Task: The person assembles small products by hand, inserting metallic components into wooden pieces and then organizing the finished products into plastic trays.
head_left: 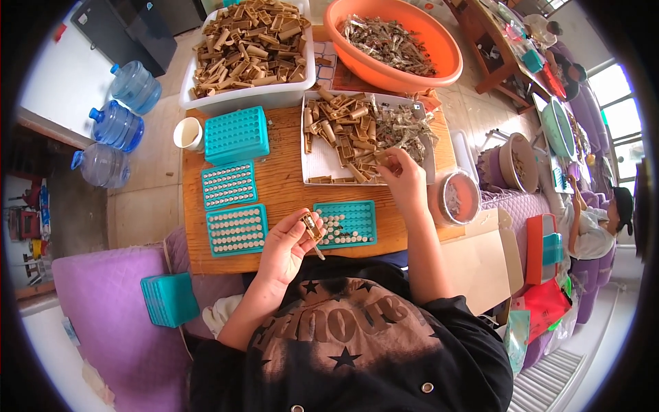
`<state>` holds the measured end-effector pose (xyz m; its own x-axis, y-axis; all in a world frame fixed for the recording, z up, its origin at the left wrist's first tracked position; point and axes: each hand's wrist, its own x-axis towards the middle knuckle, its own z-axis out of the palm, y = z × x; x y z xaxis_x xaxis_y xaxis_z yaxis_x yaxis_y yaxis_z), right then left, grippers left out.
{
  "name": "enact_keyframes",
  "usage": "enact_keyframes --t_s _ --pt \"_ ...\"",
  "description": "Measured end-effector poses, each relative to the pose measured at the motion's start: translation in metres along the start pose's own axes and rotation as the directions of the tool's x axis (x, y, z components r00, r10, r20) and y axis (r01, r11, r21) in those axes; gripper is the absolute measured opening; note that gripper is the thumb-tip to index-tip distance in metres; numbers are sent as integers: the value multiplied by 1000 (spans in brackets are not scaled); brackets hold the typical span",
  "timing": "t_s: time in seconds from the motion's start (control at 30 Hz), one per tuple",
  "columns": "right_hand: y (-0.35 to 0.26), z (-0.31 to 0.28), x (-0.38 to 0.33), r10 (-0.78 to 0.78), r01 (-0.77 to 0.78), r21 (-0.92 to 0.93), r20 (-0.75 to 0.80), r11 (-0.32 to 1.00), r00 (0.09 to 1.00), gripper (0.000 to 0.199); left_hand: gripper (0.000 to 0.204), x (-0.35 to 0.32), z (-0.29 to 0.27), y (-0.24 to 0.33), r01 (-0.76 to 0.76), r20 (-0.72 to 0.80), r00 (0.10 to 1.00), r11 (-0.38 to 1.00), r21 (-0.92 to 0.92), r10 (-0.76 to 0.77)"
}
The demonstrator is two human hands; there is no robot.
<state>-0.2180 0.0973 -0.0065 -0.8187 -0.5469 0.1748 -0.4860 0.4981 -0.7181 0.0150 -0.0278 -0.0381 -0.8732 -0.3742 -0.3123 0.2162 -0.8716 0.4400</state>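
My left hand [283, 248] is closed on a small gold-tan plastic casing [311, 226], hollow side up, with a pale piece hanging below it. Just right of it lies a teal tray [360, 214] partly filled with small white round pieces. My right hand [406, 180] is pinched over the near right part of a shallow white box [316, 159]. What its fingertips hold, if anything, I cannot make out. That box holds a heap of tan casings [338, 123] on its left and thin clear and metallic-looking parts [405, 127] on its right.
At the table's left are a stacked teal tray [237, 134], two filled teal trays [229, 185] and a paper cup [188, 134]. Behind stand a white bin [247, 93] of casings and an orange basin [384, 81]. A lined bucket [458, 198] stands right; another person [592, 230] sits farther right.
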Motion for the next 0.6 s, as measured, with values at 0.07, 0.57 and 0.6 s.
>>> enact_keyframes --t_s 0.07,0.57,0.6 --pt "-10 -7 -8 73 -123 273 185 954 980 28 28 0 2 0 -8 -29 1000 1000 13 9" --pt "-71 28 -85 -93 -102 579 297 809 950 30 30 -5 20 -3 -39 -67 997 997 69 44" --pt "-73 28 -86 -94 -101 579 297 809 950 30 30 -6 20 -4 -41 -66 997 997 68 45"
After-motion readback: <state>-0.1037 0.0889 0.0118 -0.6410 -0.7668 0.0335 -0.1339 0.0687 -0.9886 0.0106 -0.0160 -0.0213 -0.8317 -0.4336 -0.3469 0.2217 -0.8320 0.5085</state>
